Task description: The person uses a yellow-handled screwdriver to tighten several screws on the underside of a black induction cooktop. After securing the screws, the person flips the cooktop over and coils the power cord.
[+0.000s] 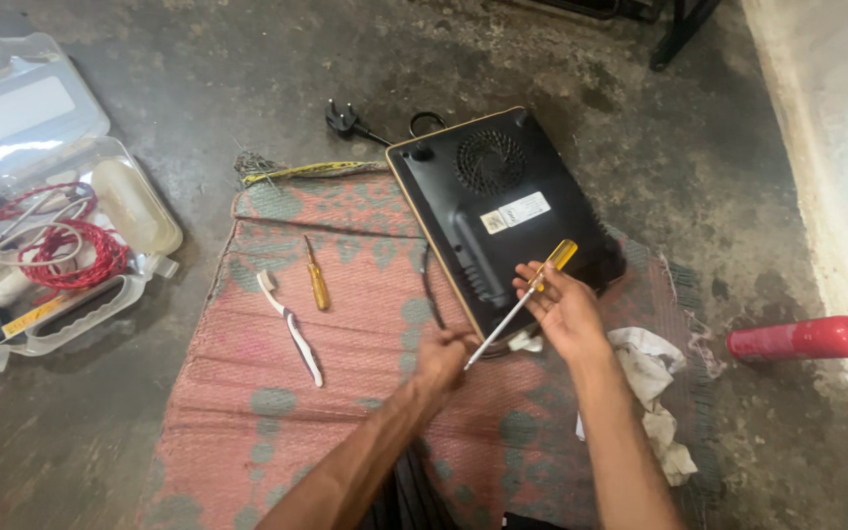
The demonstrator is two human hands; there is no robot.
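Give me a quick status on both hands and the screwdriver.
Right hand grips the yellow-handled screwdriver. Left hand pinches its tip at the edge of the black appliance, which lies underside up. Power cord loops close by.

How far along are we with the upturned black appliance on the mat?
Done: the black appliance lies underside up on the mat, unplugged, its plug loose on the floor. In hand: the right hand grips a yellow-handled screwdriver, and the left hand steadies its tip at the near corner. Left: the bottom cover looks still on; no removed screws are visible. A smaller screwdriver and toothbrush lie unused.
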